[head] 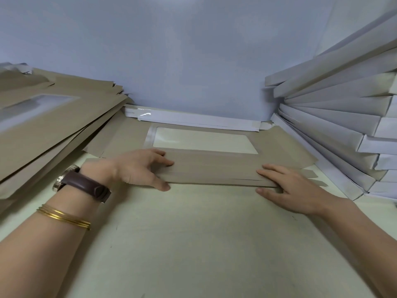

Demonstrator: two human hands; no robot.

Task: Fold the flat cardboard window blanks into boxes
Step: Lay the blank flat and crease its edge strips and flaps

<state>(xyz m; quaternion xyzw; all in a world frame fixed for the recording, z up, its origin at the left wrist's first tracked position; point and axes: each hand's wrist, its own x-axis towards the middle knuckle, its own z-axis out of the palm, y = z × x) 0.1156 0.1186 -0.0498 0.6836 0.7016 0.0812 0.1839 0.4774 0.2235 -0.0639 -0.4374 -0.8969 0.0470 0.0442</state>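
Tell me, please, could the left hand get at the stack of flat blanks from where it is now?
Probably yes: the left hand presses the folded flap, and the stack of flat blanks lies just beside it, with nothing between.

No text, brand, number or sign can be read anywhere in the view. The only trace of print is a short dark line of tiny characters on the white strip [193, 120] lying along the wall at the back of the table, near its left end beside a glossy patch, and it is far too small and blurred to make out
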